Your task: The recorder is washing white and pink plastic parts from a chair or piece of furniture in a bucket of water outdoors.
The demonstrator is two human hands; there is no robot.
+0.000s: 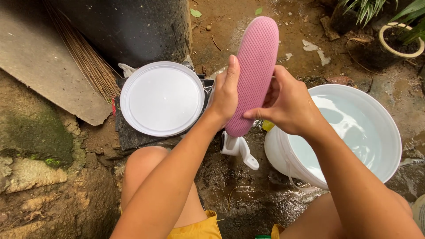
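hands (256, 95) gripping pink insole (254, 66), white bucket (389, 132)

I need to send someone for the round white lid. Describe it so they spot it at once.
Start at the big dark barrel at top left. Directly below it, on a dark mat, lies the white lid, left of the hands. Unlike the white bucket of water on the right, it is flat and shallow.

Behind the hands, the pink mesh piece (256, 71) hides most of a white object (239, 149); its kind is unclear.
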